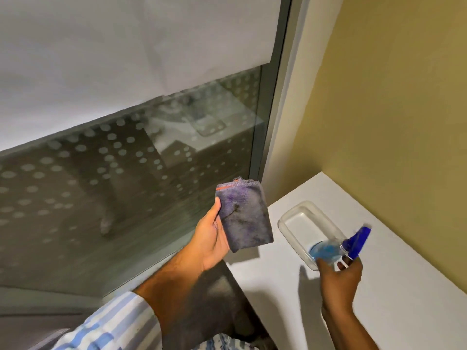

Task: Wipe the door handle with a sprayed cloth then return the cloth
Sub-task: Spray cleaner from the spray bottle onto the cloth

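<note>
Cloth [243,218]: folded, purple-grey, stained; pinched flat between thumb and fingers of left hand [212,238], face toward the bottle.
Spray bottle [338,245]: blue, blurred, gripped by closed right hand [340,275], just right of the cloth, above a clear tray [288,218] on the white counter [391,286].
Door handle: not in view.
Advice: aim nozzle at cloth's centre, mist lightly.

A glass panel [126,185] printed with pale dots fills the left, its upper part covered by a white blind [113,59]. A grey metal frame [275,97] edges the glass on the right. Beside it stands a yellow wall [399,97], with a white counter [404,299] below. Dim reflections show in the glass.
</note>
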